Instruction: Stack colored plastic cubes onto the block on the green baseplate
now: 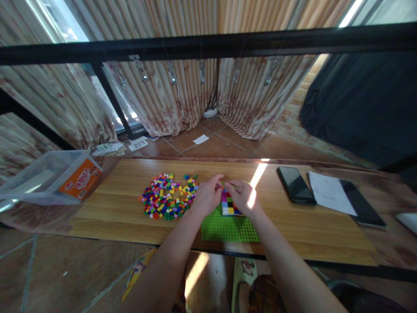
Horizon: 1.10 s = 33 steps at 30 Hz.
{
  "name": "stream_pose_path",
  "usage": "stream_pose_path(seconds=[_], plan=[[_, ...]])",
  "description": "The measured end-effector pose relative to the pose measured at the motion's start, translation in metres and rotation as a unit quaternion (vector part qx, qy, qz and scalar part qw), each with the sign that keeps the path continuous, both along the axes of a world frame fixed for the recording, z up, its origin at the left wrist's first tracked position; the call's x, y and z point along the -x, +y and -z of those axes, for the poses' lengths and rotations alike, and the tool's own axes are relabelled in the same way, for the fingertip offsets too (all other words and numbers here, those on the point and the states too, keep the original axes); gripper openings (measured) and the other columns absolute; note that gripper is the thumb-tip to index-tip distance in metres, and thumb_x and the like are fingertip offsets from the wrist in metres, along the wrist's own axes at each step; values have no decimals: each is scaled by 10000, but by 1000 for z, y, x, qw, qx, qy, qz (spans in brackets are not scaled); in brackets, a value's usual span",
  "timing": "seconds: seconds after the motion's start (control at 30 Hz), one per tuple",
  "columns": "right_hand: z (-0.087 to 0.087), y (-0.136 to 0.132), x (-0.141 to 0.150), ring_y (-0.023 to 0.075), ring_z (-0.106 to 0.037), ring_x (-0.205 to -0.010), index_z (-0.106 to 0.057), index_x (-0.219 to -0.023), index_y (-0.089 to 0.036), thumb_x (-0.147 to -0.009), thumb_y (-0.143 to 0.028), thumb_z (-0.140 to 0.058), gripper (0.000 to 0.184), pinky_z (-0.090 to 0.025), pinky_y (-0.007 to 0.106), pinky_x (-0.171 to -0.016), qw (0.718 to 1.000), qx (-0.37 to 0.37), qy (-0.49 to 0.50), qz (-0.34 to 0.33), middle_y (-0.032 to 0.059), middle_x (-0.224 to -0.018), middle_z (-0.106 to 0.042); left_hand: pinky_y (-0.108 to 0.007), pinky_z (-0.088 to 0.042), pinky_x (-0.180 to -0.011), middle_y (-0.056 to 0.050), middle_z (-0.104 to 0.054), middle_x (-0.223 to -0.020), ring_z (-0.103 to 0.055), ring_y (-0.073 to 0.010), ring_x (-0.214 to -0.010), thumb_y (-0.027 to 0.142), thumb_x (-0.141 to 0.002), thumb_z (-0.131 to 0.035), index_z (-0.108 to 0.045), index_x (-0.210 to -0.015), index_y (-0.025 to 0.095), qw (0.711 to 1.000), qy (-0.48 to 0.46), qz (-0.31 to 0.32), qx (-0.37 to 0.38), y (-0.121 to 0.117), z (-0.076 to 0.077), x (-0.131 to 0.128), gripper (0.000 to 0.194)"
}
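Observation:
A green studded baseplate [230, 230] lies near the front edge of the wooden table. On it sits a low block of multicoloured toy bricks [228, 208], partly covered by my hands. My left hand [210, 193] is over the plate's left side, thumb and fingers drawn together at the far edge of the block. Close against it, my right hand [241, 195] is bent over the block's right part, its fingertips also pinched. Whatever the fingertips hold is too small or hidden to make out. Left of my left hand spreads a pile of small loose bricks [167, 195] in many colours.
A clear plastic box [42, 180] with an orange label stands left of the wooden tabletop [110, 208]. On the right lie a black phone [296, 185], a white paper [330, 192] and a dark flat device [365, 204]. A black metal bar [202, 47] crosses above the far side.

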State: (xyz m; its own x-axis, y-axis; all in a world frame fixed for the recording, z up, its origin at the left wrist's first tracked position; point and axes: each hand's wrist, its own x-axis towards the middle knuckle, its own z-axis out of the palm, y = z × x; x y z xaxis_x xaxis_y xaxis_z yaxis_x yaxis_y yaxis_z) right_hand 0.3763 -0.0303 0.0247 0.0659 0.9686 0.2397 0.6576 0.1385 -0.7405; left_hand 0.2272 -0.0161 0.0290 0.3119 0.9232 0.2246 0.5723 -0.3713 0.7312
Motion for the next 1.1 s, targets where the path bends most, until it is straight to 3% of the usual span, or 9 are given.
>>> stream_pose_path(seconds=[0.27, 0.57, 0.87, 1.0, 1.1], plan=[[-8, 3, 1, 133, -583, -555, -751, -748, -199, -849, -447, -530, 347, -362, 227, -492, 996, 89, -8, -12, -2, -597, -666, -338, -509, -881, -41, -723, -929, -668, -178, -868, 105, -804, -540, -481, -1297, 162, 1000, -5, -12, 23, 2, -2, 1, 500], [-2, 7, -3, 114, -536, -511, -717, -641, -193, -832, -463, -525, 384, -337, 215, -466, 995, 93, 2, -33, -19, -526, -607, -337, -525, -850, -62, -741, -887, -686, -183, -848, 101, -783, -587, -551, -1190, 129, 996, -69, -26, 52, 6, 5, 0, 410], [2, 6, -3, 121, -542, -533, -747, -734, -188, -821, -518, -526, 407, -349, 218, -480, 995, 93, 23, -29, -18, -554, -620, -346, -522, -879, -85, -747, -927, -691, -193, -896, 122, -796, -603, -554, -1203, 128, 994, -91, -20, 59, 6, 15, 4, 409], [5, 4, -6, 120, -488, -479, -680, -626, -166, -823, -590, -488, 506, -332, 228, -445, 996, 71, 60, -3, -10, -490, -550, -339, -509, -912, -78, -741, -977, -685, -177, -923, 86, -814, -540, -535, -1243, 144, 996, -68, -49, 43, 4, 11, 12, 433], [6, 3, -13, 133, -494, -490, -680, -676, -159, -823, -617, -476, 522, -355, 237, -452, 994, 54, 98, 19, 1, -503, -552, -323, -520, -880, -69, -744, -950, -689, -169, -875, 81, -819, -511, -564, -1219, 146, 994, -43, -95, 41, 7, 1, 27, 408]])
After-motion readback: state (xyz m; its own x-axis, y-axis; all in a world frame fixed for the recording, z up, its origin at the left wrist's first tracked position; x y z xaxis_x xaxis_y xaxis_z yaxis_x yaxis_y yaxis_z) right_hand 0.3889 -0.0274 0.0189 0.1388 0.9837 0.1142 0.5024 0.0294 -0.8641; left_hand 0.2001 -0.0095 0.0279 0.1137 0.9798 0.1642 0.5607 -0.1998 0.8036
